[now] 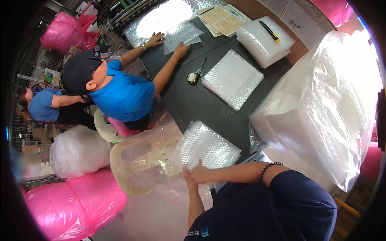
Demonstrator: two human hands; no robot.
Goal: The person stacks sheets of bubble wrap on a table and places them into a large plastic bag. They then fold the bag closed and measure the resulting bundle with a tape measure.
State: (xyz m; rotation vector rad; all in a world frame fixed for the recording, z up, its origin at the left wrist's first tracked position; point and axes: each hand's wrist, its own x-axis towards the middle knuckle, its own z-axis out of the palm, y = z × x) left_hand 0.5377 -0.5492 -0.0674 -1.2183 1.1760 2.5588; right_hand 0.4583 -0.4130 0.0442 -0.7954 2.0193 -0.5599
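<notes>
Well, left hand [188, 179]: beside right hand [200, 174].
Fingers: partly hidden; I can't tell whether they're grasping.
Bubble-wrap stack [208, 143]: overhangs black table [179, 105], presumably leaving its edge reachable.

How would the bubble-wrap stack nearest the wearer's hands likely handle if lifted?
The bubble-wrap stack is probably light for its size, being thin, bubbled plastic. It may sag, as nothing rigid shows in it. Its layers could slip apart, since the film looks glossy.
</notes>
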